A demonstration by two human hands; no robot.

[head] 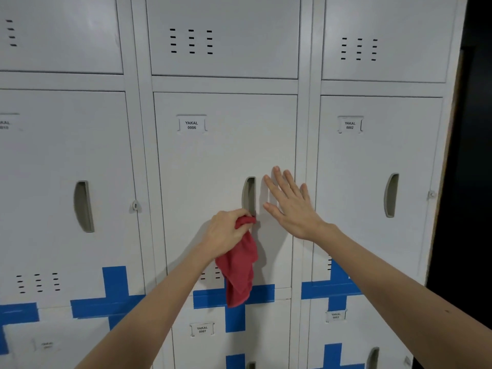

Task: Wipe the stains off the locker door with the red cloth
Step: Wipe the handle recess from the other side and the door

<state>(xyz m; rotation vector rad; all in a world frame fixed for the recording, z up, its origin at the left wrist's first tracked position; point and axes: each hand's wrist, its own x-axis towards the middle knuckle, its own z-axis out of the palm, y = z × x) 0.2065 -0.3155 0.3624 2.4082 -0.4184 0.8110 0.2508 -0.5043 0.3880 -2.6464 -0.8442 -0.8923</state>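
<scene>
The white locker door [213,161] labelled YAKAL 0006 fills the middle of the view, with a grey recessed handle [249,194] near its right side. My left hand [226,233] grips the red cloth [239,270] just below that handle; the bunched top of the cloth presses against the door and the rest hangs down. My right hand [288,202] lies flat on the door's right edge beside the handle, fingers spread. I can make out no distinct stains on the door.
More white lockers stand to the left [66,182], right [378,169], above and below. Blue tape crosses [114,294] mark the joints between lower doors. The locker block ends at the right against a dark area [474,129].
</scene>
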